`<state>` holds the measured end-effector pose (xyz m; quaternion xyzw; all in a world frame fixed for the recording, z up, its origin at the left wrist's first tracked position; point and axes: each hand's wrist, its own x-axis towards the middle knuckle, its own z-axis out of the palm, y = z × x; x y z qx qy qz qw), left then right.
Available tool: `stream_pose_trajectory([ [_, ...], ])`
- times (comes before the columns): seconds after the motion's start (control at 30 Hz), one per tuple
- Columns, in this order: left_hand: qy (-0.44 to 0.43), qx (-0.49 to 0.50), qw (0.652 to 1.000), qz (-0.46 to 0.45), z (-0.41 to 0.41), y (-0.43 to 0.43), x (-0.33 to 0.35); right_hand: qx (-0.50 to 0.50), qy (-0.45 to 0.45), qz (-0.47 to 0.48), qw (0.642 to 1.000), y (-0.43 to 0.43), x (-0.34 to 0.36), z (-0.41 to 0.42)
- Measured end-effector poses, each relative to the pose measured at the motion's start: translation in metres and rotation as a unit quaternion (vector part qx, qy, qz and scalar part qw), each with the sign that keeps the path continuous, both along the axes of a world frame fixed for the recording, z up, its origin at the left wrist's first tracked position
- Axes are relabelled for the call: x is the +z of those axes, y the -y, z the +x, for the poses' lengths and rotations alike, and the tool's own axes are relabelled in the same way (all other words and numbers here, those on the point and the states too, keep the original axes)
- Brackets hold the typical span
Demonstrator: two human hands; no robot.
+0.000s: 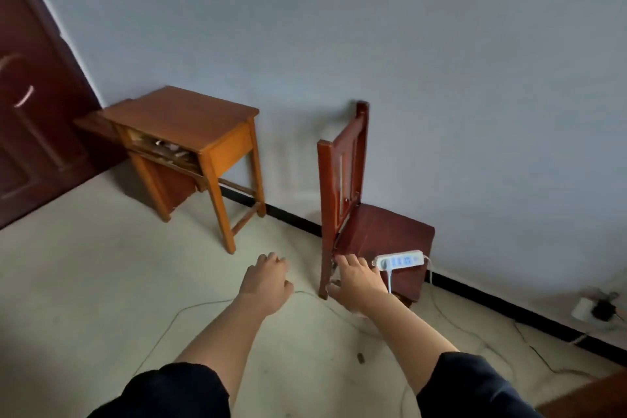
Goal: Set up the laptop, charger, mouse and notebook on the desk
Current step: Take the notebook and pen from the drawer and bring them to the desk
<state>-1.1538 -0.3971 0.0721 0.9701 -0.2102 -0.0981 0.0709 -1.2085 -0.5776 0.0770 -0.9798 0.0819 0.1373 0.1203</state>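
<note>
Right hand reached at chair front leg, fingers curled, grasp unconfirmed. Left hand loose, empty, hovering over floor. Best gripped firmly at frame, lifted clear of strip cord. Desk far left, top bare. Laptop, charger, mouse, notebook unseen. Loose cords across floor, trip risk.

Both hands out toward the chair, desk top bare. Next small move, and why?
Probably close the right hand on the chair frame by its rear leg. It is already spread open at that leg, beside the power strip lying on the seat edge. The left hand hovers open and empty. The desk stands apart to the left.
</note>
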Motion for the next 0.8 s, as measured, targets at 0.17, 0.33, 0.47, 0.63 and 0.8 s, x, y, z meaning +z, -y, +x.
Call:
stream_pose_trajectory([
  [0.17, 0.029, 0.088, 0.996, -0.004, 0.092, -0.096, 0.026, 0.093, 0.025, -0.019, 0.995, -0.087, 0.019, 0.123],
  [0.33, 0.047, 0.167, 0.985, -0.011, 0.188, -0.177, 0.037, 0.186, 0.050, -0.030, 0.981, -0.167, 0.032, 0.247],
  [0.47, 0.061, 0.220, 0.973, -0.019, 0.281, -0.237, 0.038, 0.216, 0.053, -0.012, 0.975, -0.227, 0.041, 0.357],
  [0.63, 0.053, 0.283, 0.956, -0.053, 0.376, -0.303, 0.043, 0.264, 0.047, -0.021, 0.963, -0.297, 0.046, 0.470],
  [0.8, 0.052, 0.337, 0.937, -0.071, 0.449, -0.380, 0.043, 0.308, 0.050, -0.001, 0.950, -0.386, 0.047, 0.565],
])
